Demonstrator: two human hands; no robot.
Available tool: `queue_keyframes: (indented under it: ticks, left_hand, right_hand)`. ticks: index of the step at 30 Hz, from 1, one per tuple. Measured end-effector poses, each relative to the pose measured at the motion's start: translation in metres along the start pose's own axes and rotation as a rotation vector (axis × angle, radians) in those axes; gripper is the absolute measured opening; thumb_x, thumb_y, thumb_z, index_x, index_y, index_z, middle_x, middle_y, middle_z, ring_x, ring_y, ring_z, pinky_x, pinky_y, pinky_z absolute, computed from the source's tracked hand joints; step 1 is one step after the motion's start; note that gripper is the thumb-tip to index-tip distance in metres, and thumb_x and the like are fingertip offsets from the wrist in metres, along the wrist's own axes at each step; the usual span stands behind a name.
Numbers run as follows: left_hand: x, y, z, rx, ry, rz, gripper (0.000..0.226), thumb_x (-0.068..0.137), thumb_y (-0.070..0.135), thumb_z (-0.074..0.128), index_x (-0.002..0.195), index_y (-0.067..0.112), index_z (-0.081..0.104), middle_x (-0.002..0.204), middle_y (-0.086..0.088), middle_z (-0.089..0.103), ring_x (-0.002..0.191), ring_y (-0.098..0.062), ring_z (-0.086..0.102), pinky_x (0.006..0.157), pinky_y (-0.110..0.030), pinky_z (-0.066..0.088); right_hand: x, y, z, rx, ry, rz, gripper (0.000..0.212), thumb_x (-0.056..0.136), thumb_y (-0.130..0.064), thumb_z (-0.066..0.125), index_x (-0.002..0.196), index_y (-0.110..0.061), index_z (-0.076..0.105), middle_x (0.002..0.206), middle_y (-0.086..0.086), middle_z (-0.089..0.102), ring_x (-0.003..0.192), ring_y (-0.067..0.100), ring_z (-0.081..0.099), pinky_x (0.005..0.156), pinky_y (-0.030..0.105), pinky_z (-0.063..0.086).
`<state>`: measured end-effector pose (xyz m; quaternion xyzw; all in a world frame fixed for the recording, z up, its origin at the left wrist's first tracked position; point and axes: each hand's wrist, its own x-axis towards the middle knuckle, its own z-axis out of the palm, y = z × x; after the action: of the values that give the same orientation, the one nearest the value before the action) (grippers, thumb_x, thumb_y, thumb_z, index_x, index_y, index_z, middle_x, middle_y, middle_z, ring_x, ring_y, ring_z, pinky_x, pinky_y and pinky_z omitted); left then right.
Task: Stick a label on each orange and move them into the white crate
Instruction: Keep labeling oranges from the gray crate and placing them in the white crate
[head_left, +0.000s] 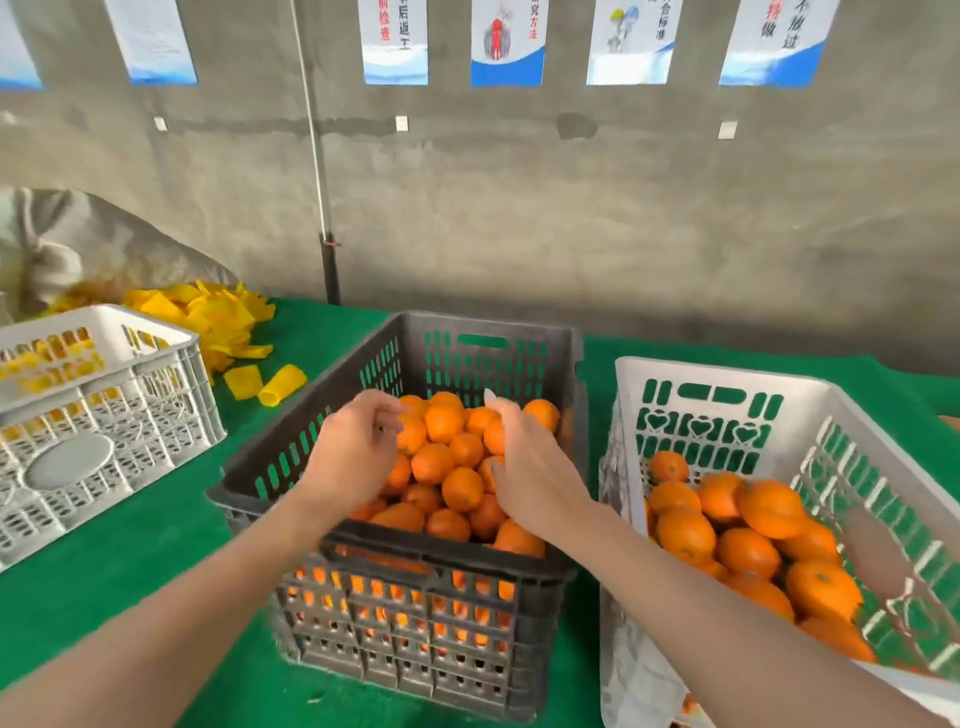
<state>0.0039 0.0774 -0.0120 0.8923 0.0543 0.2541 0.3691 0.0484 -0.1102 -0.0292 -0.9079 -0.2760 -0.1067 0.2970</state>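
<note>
A grey concrete wall, rough and stained, closes the back of the scene, with glossy posters hung along its top and a thin pole standing against it. Below it runs a table under green felt-like cloth.

Three crates stand on the cloth, and bare green shows between them. There is a broad strip to the left of the dark crate and only a narrow gap on its right, where the white crate stands just beside it. A second white crate sits well apart at the left edge. Behind it lie a heap of curled yellow strips and a slumped grey sack.

All three crates are rigid slotted plastic with straight walls. The dark one is piled close to its rim with round, dimpled oranges. The white one on the right holds other oranges in a lower layer.

Both forearms reach over the dark crate's near rim. The left hand hovers above the fruit at the far left, fingers curled with their tips just beside an orange. Blur hides whether it grips anything. The right hand is seen from the back, fingers stretched forward over the pile. A small white slip stands up from its fingertips, and I cannot tell whether it is pinched or merely stuck there
</note>
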Motion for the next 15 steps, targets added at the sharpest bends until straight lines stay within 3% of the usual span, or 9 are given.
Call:
queue_keyframes:
  ticks: [3,6,9,12,14,15]
  left_hand:
    - [0.069,-0.035,0.025,0.342,-0.236,-0.004,0.034,0.086,-0.005,0.049,0.119,0.003,0.057,0.118,-0.013,0.059,0.110,-0.027,0.055,0.082,-0.022,0.041]
    - [0.116,-0.062,0.060,0.663,-0.469,0.084,0.032,0.091,0.002,0.047,0.122,0.003,0.050,0.122,-0.016,0.051,0.112,-0.032,0.053,0.093,-0.036,0.046]
    - [0.141,-0.084,0.087,0.828,-0.605,0.117,0.033,0.096,0.008,0.041,0.129,0.007,0.044,0.127,-0.017,0.047,0.115,-0.035,0.050,0.095,-0.041,0.045]
    - [0.157,-0.113,0.107,0.869,-0.751,0.139,0.037,0.098,0.023,0.047,0.134,0.015,0.046,0.134,-0.011,0.049,0.121,-0.031,0.049,0.100,-0.043,0.043]
    - [0.159,-0.128,0.112,0.700,-0.776,0.097,0.047,0.098,0.038,0.046,0.141,0.020,0.041,0.145,-0.008,0.043,0.131,-0.029,0.041,0.109,-0.042,0.034]
    - [0.158,-0.131,0.112,0.686,-0.759,0.157,0.051,0.099,0.041,0.044,0.145,0.022,0.037,0.150,-0.007,0.036,0.136,-0.029,0.035,0.113,-0.041,0.028]
  right_hand:
    - [0.003,0.008,0.004,-0.062,-0.108,0.065,0.074,0.093,-0.018,0.052,0.148,-0.033,0.005,0.135,0.006,0.042,0.111,0.025,0.050,0.075,0.037,0.043]
    - [0.000,0.007,0.003,-0.160,-0.176,0.074,0.075,0.095,-0.020,0.051,0.147,-0.036,-0.001,0.137,0.006,0.039,0.115,0.027,0.048,0.083,0.042,0.046]
    - [-0.002,0.004,0.001,-0.177,-0.210,0.064,0.076,0.097,-0.026,0.049,0.146,-0.038,-0.007,0.138,0.005,0.038,0.115,0.027,0.048,0.085,0.043,0.045]
    - [0.000,0.006,-0.001,-0.139,-0.205,0.092,0.077,0.097,-0.027,0.048,0.145,-0.043,-0.011,0.138,0.003,0.038,0.109,0.027,0.052,0.086,0.042,0.045]
    - [0.001,0.006,0.000,-0.136,-0.213,0.084,0.079,0.098,-0.024,0.047,0.143,-0.045,-0.013,0.132,0.004,0.041,0.104,0.027,0.053,0.083,0.042,0.045]
    - [0.002,0.006,0.000,-0.141,-0.215,0.079,0.079,0.098,-0.023,0.047,0.143,-0.045,-0.014,0.130,0.004,0.042,0.102,0.026,0.052,0.082,0.041,0.044]
